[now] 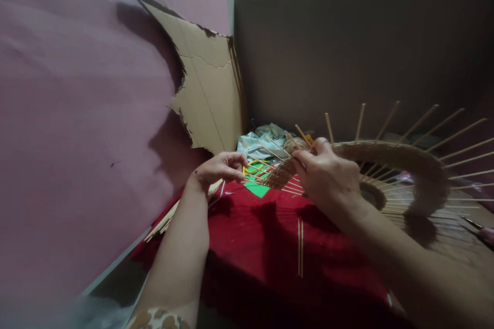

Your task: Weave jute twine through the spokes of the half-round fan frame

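Note:
A curved band of woven wicker winds across the right side, with thin wooden sticks fanning out from its edges. My right hand is closed around the band near its left end, thumb and fingers on the weave. The woven end shows just left of those fingers. At the stick tips that jut out to the left, my left hand is closed, thumb and forefinger pinching the tip of a thin stick. Its other fingers are curled.
Two loose sticks lie on the red cloth. A stick bundle rests at the left edge by the pink wall. Behind are a green sheet, pale cloth and a torn cardboard piece. A pointed tool is far right.

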### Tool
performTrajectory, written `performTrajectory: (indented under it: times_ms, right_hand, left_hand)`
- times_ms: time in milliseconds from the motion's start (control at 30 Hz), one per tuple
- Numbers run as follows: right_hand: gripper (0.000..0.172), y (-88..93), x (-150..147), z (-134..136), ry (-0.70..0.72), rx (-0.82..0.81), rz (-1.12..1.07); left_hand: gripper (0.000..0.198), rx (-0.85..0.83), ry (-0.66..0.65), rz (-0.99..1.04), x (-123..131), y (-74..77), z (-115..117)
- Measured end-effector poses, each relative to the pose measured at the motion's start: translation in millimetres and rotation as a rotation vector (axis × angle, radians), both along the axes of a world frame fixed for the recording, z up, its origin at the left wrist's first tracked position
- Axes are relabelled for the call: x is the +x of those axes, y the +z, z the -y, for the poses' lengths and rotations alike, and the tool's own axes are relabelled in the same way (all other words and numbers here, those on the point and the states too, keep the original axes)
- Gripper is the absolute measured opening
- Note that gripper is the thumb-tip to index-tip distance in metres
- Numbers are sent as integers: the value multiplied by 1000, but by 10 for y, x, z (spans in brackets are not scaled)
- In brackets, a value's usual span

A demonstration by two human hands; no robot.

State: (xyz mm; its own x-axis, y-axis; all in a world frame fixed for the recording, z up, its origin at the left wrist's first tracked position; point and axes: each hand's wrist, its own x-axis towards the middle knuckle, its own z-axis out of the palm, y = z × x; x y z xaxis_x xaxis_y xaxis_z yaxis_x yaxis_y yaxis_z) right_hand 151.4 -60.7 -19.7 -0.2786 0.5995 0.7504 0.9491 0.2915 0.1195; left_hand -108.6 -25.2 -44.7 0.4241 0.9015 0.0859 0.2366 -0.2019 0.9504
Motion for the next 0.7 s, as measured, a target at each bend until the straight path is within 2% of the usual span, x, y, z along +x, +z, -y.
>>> performTrajectory:
  times_ms: [333, 567, 700]
  right_hand:
    - [24, 6, 22, -3, 36, -31, -24]
    - [25, 39, 33, 7, 49, -53, -28]
    - [27, 45, 23, 28, 70, -67, -18]
  left_hand:
    - [20, -2, 83, -72, -16, -49, -83]
    - [14, 65, -15, -92, 56, -64, -114]
    - [18, -53, -80, -107, 117, -127, -163]
